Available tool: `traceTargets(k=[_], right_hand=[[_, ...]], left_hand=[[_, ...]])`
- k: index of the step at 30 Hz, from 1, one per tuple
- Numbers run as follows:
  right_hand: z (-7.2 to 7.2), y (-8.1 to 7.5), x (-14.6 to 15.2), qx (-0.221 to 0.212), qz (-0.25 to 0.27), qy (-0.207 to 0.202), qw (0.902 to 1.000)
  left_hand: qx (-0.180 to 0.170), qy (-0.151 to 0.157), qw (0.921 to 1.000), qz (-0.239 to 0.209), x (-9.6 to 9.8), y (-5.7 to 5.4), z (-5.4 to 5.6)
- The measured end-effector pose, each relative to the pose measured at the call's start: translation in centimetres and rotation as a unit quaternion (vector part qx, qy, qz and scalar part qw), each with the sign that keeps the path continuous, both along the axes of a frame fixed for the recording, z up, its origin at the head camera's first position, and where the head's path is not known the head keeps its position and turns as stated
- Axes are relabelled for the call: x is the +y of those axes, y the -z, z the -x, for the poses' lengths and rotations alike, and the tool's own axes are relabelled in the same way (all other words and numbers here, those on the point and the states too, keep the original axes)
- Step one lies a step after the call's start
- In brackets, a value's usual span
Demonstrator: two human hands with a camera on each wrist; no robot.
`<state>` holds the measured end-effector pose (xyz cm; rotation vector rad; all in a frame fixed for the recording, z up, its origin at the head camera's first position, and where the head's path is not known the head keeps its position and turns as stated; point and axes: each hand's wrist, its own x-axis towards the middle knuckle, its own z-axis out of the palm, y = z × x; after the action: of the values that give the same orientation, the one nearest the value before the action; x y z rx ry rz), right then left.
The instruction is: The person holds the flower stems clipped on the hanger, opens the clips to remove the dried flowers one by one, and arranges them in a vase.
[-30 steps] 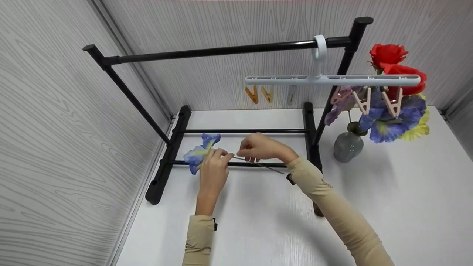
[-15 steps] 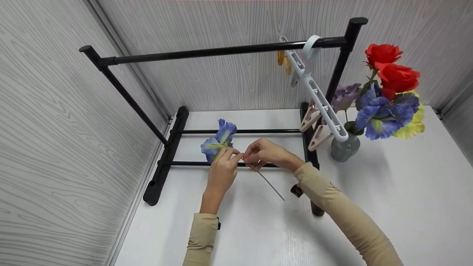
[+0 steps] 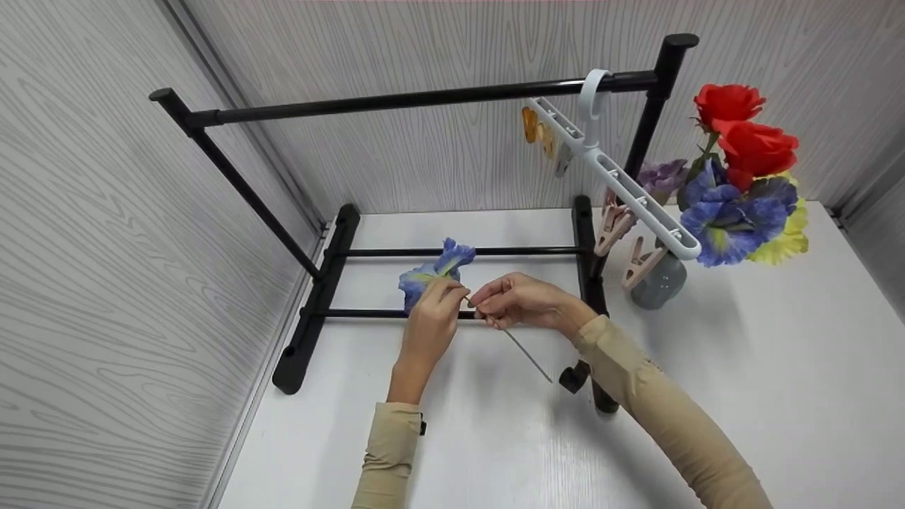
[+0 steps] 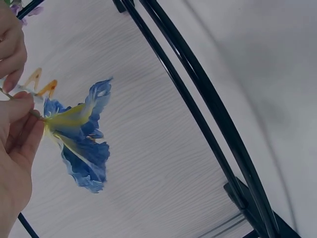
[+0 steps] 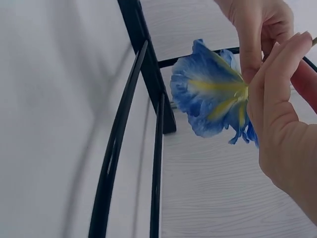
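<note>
A blue artificial flower (image 3: 422, 278) with yellow streaks is held over the lower bars of a black rack. My left hand (image 3: 430, 329) pinches its stem just below the bloom, as the left wrist view shows with the petals (image 4: 81, 134) beyond the fingertips. Close beside it, my right hand (image 3: 527, 302) pinches the same thin stem a little farther down. The stem's free end (image 3: 530, 358) slants down to the right past the right hand. In the right wrist view the bloom (image 5: 210, 91) is partly hidden behind the fingers.
A white hanger (image 3: 640, 201) with orange and pink clips (image 3: 614, 230) hangs, turned at an angle, from the rack's top bar (image 3: 424, 97). To the right stands a grey vase (image 3: 659, 283) with red roses (image 3: 756, 150), blue, purple and yellow flowers.
The flower and both hands have moved right, and the stem has tilted more steeply downward. The right hand has come closer to the left. The hanger has swung from sideways to slanting.
</note>
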<state>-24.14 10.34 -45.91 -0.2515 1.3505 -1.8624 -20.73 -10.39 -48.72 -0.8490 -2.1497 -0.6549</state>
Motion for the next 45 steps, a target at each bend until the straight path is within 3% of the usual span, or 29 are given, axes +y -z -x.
traceTargets(k=[5,13,17,22,28,33,40,45], right_hand=[[-0.3,0.6,0.4,-0.048,0.052,-0.007,0.9975],[-0.4,0.9,2.9,-0.041,0.064,-0.005,0.9971],[-0.4,0.9,4.8,-0.012,0.043,0.02,0.9988],[-0.6,0.6,7.3,0.07,-0.024,0.056,0.9956],[-1.6,-1.4,10.3,0.19,-0.075,0.076,0.976],[-2.9,-3.9,12.5,0.259,-0.047,0.118,0.9574],[-4.1,-6.0,15.0,0.284,0.017,0.236,0.9292],[-4.2,-6.3,16.5,0.288,0.106,0.303,0.9021]], left_hand=[[0.01,0.005,0.9998,-0.016,0.4,0.4,0.1],[0.056,-0.012,0.9965,-0.061,0.3,0.7,-0.1],[0.041,-0.024,0.9956,-0.08,0.0,0.9,-0.1],[-0.009,-0.049,0.9951,-0.085,-0.1,1.7,-0.4],[-0.076,-0.061,0.9928,-0.07,-0.1,2.6,-0.5],[-0.11,-0.057,0.9904,-0.061,0.0,2.9,-0.7],[-0.129,-0.046,0.9889,-0.057,0.2,3.4,-0.7],[-0.131,-0.041,0.9892,-0.051,0.3,3.8,-0.6]])
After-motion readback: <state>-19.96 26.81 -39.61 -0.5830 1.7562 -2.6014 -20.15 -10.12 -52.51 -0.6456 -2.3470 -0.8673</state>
